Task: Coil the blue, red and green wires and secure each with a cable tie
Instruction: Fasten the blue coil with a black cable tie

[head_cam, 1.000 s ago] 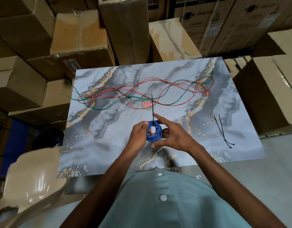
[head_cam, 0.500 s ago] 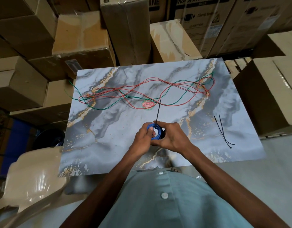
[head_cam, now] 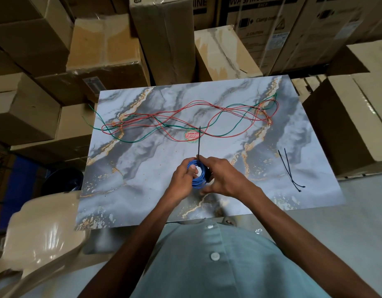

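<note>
A small blue wire coil [head_cam: 197,181] is held above the marble board [head_cam: 142,190] near its front middle. My left hand [head_cam: 182,182] grips the coil's left side, thumb through its hole. My right hand [head_cam: 223,178] holds the coil's right side and pinches a black cable tie [head_cam: 199,143] whose tail sticks straight up and away from me. The red wire [head_cam: 220,136] and the green wire [head_cam: 138,140] lie loose and tangled across the far half of the board.
Two spare black cable ties [head_cam: 290,171] lie crossed on the board's right side. Cardboard boxes [head_cam: 170,35] crowd the back, left and right. A beige plastic chair [head_cam: 41,233] stands at the lower left. A round red sticker [head_cam: 192,136] marks the board's middle.
My right hand has shifted around the coil, from open fingers to a closed pinch on the tie. The tie's tail tilted right, then came back near upright. The coil stayed in place.
</note>
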`<state>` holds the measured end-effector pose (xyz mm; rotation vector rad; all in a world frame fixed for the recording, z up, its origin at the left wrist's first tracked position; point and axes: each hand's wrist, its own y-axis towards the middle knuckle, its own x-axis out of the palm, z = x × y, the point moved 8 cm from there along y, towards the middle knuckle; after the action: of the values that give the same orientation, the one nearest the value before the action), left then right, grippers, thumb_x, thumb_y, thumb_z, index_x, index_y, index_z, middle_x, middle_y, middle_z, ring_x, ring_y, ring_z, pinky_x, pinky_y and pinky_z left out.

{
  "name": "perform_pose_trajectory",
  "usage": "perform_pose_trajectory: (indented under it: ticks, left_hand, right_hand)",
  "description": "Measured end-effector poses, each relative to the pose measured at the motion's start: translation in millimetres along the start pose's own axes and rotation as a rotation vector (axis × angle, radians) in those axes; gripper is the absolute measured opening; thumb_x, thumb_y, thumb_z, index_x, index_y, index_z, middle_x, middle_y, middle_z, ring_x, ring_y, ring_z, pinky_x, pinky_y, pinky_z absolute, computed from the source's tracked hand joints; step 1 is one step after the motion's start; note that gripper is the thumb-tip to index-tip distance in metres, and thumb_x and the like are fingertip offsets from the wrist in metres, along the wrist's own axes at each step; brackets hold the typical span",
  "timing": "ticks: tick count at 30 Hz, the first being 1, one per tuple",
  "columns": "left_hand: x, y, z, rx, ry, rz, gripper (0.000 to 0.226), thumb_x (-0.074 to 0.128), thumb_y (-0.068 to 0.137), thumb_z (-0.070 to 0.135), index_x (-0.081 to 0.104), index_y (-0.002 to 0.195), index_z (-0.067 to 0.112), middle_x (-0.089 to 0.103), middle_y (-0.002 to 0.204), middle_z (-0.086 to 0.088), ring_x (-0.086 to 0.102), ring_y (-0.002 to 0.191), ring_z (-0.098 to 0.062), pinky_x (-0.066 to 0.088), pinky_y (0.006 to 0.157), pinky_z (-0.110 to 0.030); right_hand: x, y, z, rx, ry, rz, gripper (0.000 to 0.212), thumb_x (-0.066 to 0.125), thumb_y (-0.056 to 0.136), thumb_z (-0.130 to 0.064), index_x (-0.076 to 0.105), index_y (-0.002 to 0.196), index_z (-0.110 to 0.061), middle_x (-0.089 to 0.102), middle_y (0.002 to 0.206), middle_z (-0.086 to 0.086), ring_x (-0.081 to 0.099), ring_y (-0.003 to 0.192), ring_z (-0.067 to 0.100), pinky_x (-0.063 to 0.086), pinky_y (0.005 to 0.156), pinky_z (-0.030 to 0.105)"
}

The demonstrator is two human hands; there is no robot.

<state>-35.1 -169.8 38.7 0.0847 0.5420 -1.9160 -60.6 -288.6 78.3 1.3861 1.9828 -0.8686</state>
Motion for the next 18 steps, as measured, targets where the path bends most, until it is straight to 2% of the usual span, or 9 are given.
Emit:
perform_pose_trajectory:
  ticks: [2, 5, 8, 10, 11, 13, 15, 16, 18]
  left_hand:
    - [1.6, -1.6, -0.4, -0.008, -0.006, -0.010, 0.030, 0.037, 0.108, 0.022, 0.054, 0.132, 0.018, 0.060, 0.105, 0.000, 0.057, 0.092, -0.008, 0.043, 0.075, -0.011]
    - [3.8, -5.0, 0.4, -0.020, -0.032, -0.007, 0.029, 0.036, 0.109, 0.021, 0.053, 0.132, 0.020, 0.060, 0.102, 0.000, 0.058, 0.091, -0.008, 0.045, 0.072, -0.008]
    - [5.4, -8.9, 0.2, -0.025, -0.082, 0.020, 0.029, 0.036, 0.108, 0.017, 0.052, 0.133, 0.016, 0.062, 0.110, -0.002, 0.059, 0.092, -0.003, 0.046, 0.073, -0.004]
    - [6.4, -12.0, 0.2, -0.020, -0.102, 0.034, 0.028, 0.036, 0.108, 0.016, 0.052, 0.131, 0.017, 0.061, 0.115, -0.003, 0.060, 0.095, -0.003, 0.047, 0.077, -0.006]
    - [6.7, -13.1, -0.1, -0.011, -0.108, 0.040, 0.027, 0.036, 0.108, 0.015, 0.052, 0.131, 0.019, 0.061, 0.118, -0.003, 0.060, 0.098, -0.004, 0.048, 0.082, -0.009]
    - [7.0, -14.6, -0.9, 0.006, -0.111, 0.051, 0.028, 0.036, 0.108, 0.015, 0.050, 0.133, 0.020, 0.060, 0.122, -0.002, 0.061, 0.104, -0.009, 0.049, 0.091, -0.018]
    - [7.1, -13.6, -0.6, 0.016, -0.085, 0.047, 0.030, 0.036, 0.108, 0.015, 0.049, 0.135, 0.018, 0.060, 0.121, -0.001, 0.061, 0.097, -0.006, 0.049, 0.089, -0.018]
    - [6.9, -12.1, -2.0, 0.006, -0.074, 0.043, 0.030, 0.035, 0.109, 0.015, 0.050, 0.134, 0.018, 0.060, 0.120, -0.002, 0.061, 0.094, -0.004, 0.049, 0.085, -0.016]
    - [4.7, -8.5, -3.3, -0.018, -0.066, 0.049, 0.029, 0.034, 0.109, 0.018, 0.051, 0.132, 0.021, 0.061, 0.121, -0.004, 0.060, 0.095, -0.007, 0.047, 0.082, -0.016]
  right_hand:
    - [-1.7, 0.1, -2.5, -0.025, -0.028, 0.023, 0.099, 0.095, 0.068, -0.026, 0.045, 0.151, -0.005, 0.066, 0.119, 0.013, 0.064, 0.097, 0.025, 0.046, 0.087, 0.023]
    - [-7.1, 1.0, -6.1, -0.044, -0.024, 0.086, 0.078, 0.094, 0.068, -0.031, 0.062, 0.135, -0.010, 0.071, 0.101, 0.007, 0.056, 0.079, 0.013, 0.043, 0.074, 0.018]
    - [-9.0, -0.2, -6.4, -0.052, 0.003, 0.151, 0.065, 0.092, 0.067, -0.036, 0.069, 0.125, -0.016, 0.071, 0.090, -0.002, 0.054, 0.072, 0.007, 0.036, 0.067, 0.003]
    - [-8.0, -1.8, -6.6, -0.051, 0.018, 0.186, 0.059, 0.090, 0.068, -0.038, 0.070, 0.120, -0.019, 0.071, 0.088, -0.005, 0.056, 0.070, 0.007, 0.040, 0.067, 0.006]
    - [-7.6, -2.6, -6.8, -0.057, 0.023, 0.204, 0.054, 0.088, 0.070, -0.039, 0.070, 0.117, -0.019, 0.070, 0.085, -0.006, 0.057, 0.068, 0.007, 0.044, 0.066, 0.012]
    - [-6.9, -6.2, -7.6, -0.063, 0.024, 0.254, 0.046, 0.085, 0.072, -0.037, 0.069, 0.112, -0.019, 0.063, 0.077, -0.010, 0.051, 0.061, 0.005, 0.039, 0.062, 0.012]
    - [-6.2, -9.5, -5.0, -0.031, 0.046, 0.299, 0.045, 0.084, 0.071, -0.036, 0.070, 0.109, -0.019, 0.058, 0.074, -0.012, 0.048, 0.057, 0.001, 0.034, 0.060, 0.006]
    - [-5.1, -9.9, -2.8, -0.009, 0.067, 0.304, 0.048, 0.085, 0.070, -0.038, 0.071, 0.112, -0.019, 0.062, 0.076, -0.011, 0.051, 0.057, -0.002, 0.035, 0.061, 0.004]
    - [-0.8, -6.9, 0.6, 0.036, 0.140, 0.267, 0.060, 0.089, 0.069, -0.038, 0.070, 0.123, -0.020, 0.072, 0.092, -0.007, 0.056, 0.063, -0.009, 0.038, 0.067, 0.002]
